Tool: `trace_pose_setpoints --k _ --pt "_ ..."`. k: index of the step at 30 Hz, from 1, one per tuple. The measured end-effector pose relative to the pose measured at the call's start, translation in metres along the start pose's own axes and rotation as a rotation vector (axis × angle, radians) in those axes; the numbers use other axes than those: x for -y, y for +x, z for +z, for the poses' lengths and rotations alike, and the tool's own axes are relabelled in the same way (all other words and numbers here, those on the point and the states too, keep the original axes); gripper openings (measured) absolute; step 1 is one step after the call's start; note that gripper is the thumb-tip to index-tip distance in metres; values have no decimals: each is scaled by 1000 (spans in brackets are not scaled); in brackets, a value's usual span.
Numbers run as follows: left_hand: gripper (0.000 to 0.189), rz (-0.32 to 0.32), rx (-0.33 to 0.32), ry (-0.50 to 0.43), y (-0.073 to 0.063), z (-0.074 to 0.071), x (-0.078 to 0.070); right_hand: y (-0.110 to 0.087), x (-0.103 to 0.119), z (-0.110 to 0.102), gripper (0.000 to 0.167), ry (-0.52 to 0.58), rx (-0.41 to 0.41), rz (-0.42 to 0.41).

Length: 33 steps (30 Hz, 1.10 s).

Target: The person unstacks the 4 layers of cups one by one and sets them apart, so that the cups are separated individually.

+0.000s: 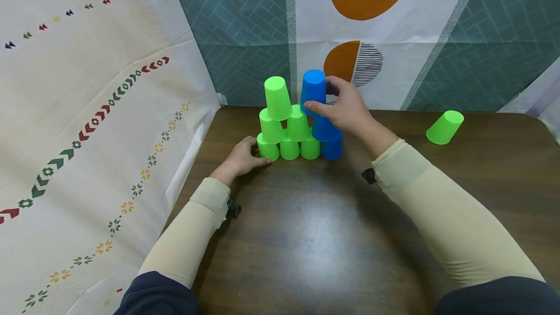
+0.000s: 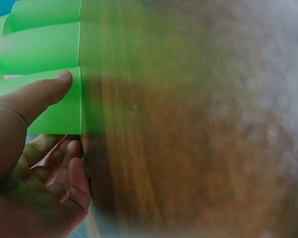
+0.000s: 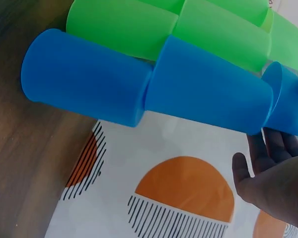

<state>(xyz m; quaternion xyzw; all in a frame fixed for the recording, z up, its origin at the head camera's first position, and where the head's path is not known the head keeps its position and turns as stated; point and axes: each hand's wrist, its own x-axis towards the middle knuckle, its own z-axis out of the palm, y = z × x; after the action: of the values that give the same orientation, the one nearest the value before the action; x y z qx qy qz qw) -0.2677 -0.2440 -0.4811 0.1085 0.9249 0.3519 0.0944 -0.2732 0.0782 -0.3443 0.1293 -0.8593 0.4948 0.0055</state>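
Upside-down cups stand in a stacked wall on the table (image 1: 306,237). My left hand (image 1: 240,159) holds the green cup (image 1: 269,149) at the bottom left, thumb on its near side by the rim and fingers round the far side. High on the right of the stack, my right hand (image 1: 350,106) grips a blue cup (image 1: 313,84) between thumb and fingers. That cup is slightly tilted, its rim close over the middle row. Below it are a blue middle cup (image 3: 208,87) and a blue bottom cup (image 3: 87,77). Beside it stands a green top cup (image 1: 277,98).
A single green cup (image 1: 445,127) leans at an angle on the table's far right. A patterned cloth (image 1: 249,33) hangs behind the table's back edge, and a white embroidered cloth (image 1: 109,145) hangs along the left side.
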Motion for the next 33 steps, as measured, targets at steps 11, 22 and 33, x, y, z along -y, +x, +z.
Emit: trace_pose_setpoints --k 11,22,33 --pt "63 -3 0 12 -1 0 -3 -13 0 -28 73 25 -148 -5" --pt "61 12 -13 20 -3 0 0 -30 -24 -62 72 -29 -236 24" --pt "60 20 -9 15 -6 0 -1 -57 -63 -114 75 -91 -333 144"
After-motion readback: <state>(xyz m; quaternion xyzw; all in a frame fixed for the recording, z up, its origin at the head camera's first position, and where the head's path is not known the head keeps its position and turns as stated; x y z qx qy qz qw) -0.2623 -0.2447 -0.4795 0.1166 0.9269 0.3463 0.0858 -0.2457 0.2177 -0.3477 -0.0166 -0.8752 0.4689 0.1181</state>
